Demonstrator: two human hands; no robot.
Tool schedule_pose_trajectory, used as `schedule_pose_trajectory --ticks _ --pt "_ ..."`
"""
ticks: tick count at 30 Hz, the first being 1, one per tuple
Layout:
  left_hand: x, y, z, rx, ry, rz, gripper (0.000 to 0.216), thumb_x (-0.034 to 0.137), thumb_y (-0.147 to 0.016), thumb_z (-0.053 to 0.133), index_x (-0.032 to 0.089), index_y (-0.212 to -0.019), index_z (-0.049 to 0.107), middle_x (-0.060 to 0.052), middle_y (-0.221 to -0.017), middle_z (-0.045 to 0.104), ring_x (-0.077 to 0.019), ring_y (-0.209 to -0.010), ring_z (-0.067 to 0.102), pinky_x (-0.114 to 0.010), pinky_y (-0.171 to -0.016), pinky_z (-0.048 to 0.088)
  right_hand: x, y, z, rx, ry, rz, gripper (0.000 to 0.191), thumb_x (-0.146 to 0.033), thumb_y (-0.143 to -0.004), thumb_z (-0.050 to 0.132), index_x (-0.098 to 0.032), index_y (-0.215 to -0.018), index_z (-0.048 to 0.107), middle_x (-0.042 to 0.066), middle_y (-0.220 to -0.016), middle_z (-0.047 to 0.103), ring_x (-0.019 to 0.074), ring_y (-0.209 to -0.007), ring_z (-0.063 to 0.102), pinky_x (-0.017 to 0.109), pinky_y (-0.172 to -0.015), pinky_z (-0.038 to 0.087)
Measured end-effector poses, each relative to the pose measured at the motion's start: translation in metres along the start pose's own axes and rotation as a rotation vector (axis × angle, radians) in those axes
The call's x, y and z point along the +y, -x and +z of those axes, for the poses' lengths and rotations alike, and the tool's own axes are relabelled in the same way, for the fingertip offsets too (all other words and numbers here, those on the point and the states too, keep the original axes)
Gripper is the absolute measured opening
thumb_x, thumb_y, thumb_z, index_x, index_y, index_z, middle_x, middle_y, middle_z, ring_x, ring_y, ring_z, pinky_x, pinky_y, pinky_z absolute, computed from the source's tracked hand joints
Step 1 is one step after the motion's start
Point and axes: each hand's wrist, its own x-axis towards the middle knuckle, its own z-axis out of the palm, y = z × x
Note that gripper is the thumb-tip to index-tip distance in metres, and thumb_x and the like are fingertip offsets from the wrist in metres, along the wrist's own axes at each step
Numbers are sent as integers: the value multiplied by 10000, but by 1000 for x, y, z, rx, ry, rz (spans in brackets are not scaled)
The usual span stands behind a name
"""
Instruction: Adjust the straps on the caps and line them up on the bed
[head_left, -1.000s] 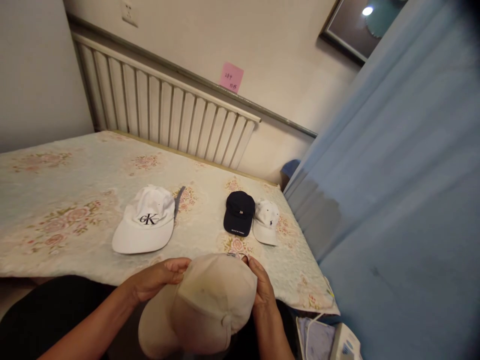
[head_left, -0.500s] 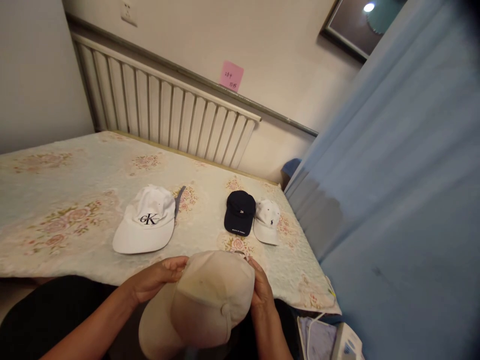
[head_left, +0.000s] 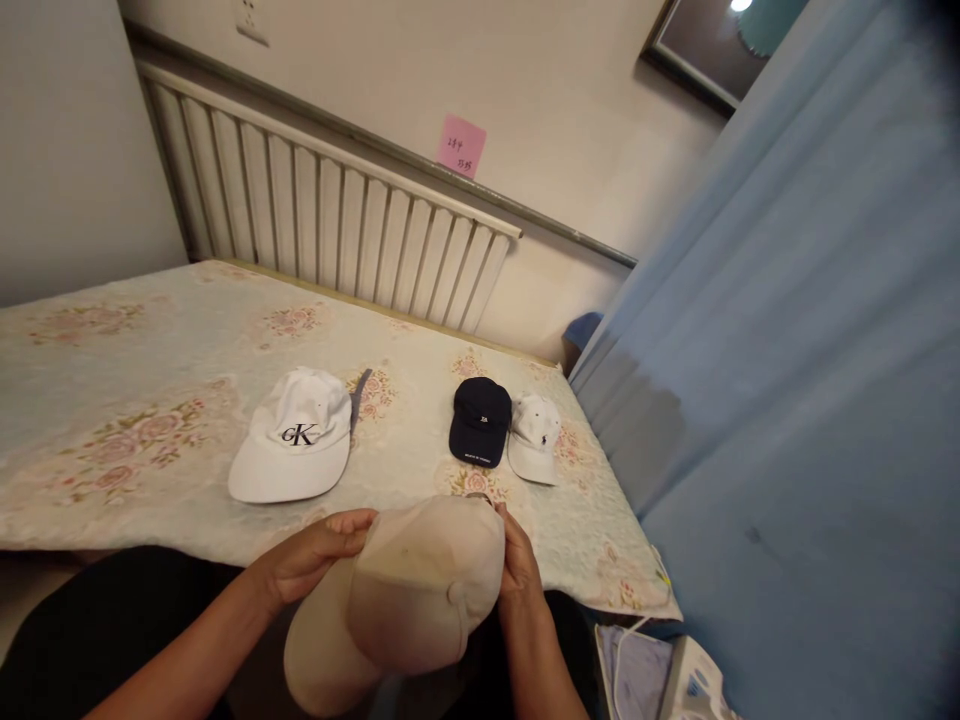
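A beige baseball cap [head_left: 420, 580] is held between both hands above my lap, its brim toward the lower left. My left hand [head_left: 319, 552] pinches its left edge, thumb on top. At its right edge my right hand [head_left: 519, 555] grips near the back strap; some of those fingers are hidden behind the cap. Beyond lie a white cap with "CK" lettering [head_left: 296, 435] at left, its grey strap sticking out, and a black cap [head_left: 481, 422] beside a smaller white cap [head_left: 534, 440] with a small dark logo.
The caps lie on a bed with a floral cover [head_left: 172, 370]. Behind it are a radiator [head_left: 337, 210] and a pink note [head_left: 461, 147] on the wall. A blue curtain [head_left: 765, 400] hangs at right, with a white box [head_left: 694, 680] below.
The beige cap has tilted and shifted very slightly, with both hands still on it. The other caps lie as before; the view has moved a little.
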Motion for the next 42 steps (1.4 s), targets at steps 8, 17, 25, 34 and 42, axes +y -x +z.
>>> schedule_pose_trajectory --ticks 8,17,25,34,42 --pt "-3 -9 -10 48 82 89 535 120 -763 663 186 -1279 541 -141 -1110 673 -275 -986 647 -363 -845 477 21 7 -11 39 -101 111 407 -449 -776 667 -154 -1056 677 92 -1040 731 241 -1053 640 382 -886 501" --pt "-5 -21 -19 124 194 190 577 80 -777 632 223 -1316 483 -121 -1127 673 -266 -1000 655 -369 -874 490 55 22 -28 -6 -114 147 345 -466 -762 687 -163 -928 694 94 -943 750 196 -837 696 316 -776 516" --pt "-8 -31 -20 273 225 252 644 64 -758 644 241 -1340 433 -90 -1058 703 -258 -935 683 -384 -843 520 86 39 -18 -25 -136 71 305 -305 -729 723 -159 -994 688 90 -1051 723 223 -964 667 363 -881 496" --pt "-16 -41 -27 352 291 233 505 96 -806 615 206 -1285 500 -72 -907 739 -243 -835 710 -372 -784 549 80 52 -1 -167 -53 -23 557 -288 -681 722 -196 -1213 586 126 -1212 643 289 -1100 608 415 -841 515" --pt "-6 -41 -29 335 382 137 356 227 -912 487 78 -1229 547 -120 -828 746 -273 -817 716 -419 -809 549 71 52 -7 -167 7 -5 640 -341 -658 741 -204 -1254 554 128 -1204 645 284 -1024 642 403 -788 533"
